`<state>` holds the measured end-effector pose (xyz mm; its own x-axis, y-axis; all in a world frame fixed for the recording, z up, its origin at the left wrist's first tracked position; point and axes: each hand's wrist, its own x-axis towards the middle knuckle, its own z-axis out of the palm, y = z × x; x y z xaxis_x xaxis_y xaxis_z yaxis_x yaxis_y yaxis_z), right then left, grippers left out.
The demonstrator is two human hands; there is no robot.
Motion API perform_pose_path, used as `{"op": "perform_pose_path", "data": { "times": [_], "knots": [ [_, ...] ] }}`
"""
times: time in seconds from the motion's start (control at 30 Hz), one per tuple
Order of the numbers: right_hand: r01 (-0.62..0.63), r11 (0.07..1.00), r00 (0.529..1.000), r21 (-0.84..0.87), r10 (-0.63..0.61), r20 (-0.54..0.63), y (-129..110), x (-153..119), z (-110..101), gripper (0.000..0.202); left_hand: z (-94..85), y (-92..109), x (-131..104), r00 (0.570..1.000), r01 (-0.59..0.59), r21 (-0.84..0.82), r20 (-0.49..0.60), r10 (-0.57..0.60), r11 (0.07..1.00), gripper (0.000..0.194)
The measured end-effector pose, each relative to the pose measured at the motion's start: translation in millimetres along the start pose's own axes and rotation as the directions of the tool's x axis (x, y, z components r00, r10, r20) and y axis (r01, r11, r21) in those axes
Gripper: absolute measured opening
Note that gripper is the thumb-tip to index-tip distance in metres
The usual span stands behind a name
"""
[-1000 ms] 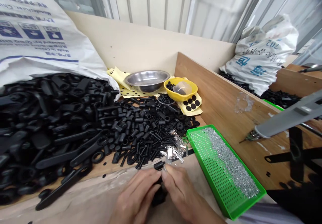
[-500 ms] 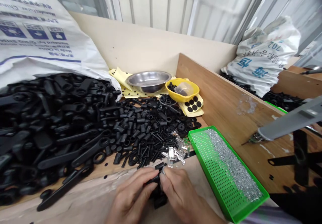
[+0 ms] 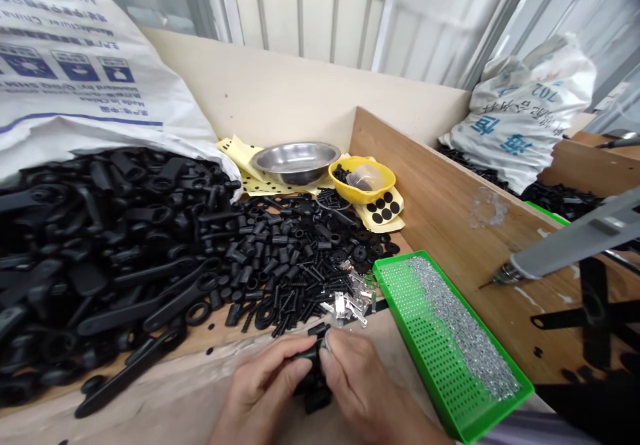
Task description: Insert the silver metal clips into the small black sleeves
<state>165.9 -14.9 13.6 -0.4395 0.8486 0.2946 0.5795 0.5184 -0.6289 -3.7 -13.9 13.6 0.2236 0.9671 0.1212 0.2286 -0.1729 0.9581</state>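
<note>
The left hand point(image 3: 260, 381) clamps a black part point(image 3: 317, 399) while the right hand point(image 3: 357, 375) pinches fingers together against it, contents hidden, apparently fitting; the next move calls for steady alignment.

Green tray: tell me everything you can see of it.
The green tray is a long, shallow rectangle with low walls and a floor full of small holes, plastic by its look. Small silvery pieces, seemingly metal, lie heaped along its right side, leaving a perforated strip bare on the left. It sits slanted right of the person's right hand, its far end toward the yellow bowl. Neither hand is on it; the pieces' exact shape is too small to tell.
</note>
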Motion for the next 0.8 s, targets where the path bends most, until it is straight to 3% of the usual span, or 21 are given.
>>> {"op": "perform_pose_path", "data": {
  "times": [0.1, 0.2, 0.33, 0.43, 0.6, 0.8],
  "knots": [
    [0.131, 0.984, 0.988, -0.124, -0.139, -0.063, 5, 1, 1, 0.026, 3.5, -2, 0, 0.986, 0.17, -0.151, 0.023, -0.168, 0.974, 0.013],
    [0.254, 0.944, 0.956, -0.209, -0.278, -0.091, 9, 0, 2, 0.026, 6.5, -3, -2, 0.949, 0.313, -0.328, 0.059, -0.311, 0.891, 0.018],
    [0.31, 0.909, 0.93, -0.278, -0.35, -0.108, 10, -3, 2, 0.027, 10.6, 1, -4, 0.905, 0.416, -0.469, 0.13, -0.405, 0.779, 0.022],
    [0.267, 0.911, 0.944, -0.314, -0.313, -0.105, 7, -4, 2, 0.028, 14.9, 4, -6, 0.912, 0.394, -0.465, 0.089, -0.401, 0.793, 0.024],
    [0.183, 0.941, 0.975, -0.284, -0.211, -0.071, 5, -4, 5, 0.028, 18.4, 0, -9, 0.948, 0.281, -0.354, -0.041, -0.315, 0.892, 0.026],
    [0.099, 0.944, 0.989, -0.316, -0.129, -0.078, 4, 5, 4, 0.027, 8.1, -9, 3, 0.974, 0.212, -0.228, -0.035, -0.226, 0.95, 0.017]
  ]
}}
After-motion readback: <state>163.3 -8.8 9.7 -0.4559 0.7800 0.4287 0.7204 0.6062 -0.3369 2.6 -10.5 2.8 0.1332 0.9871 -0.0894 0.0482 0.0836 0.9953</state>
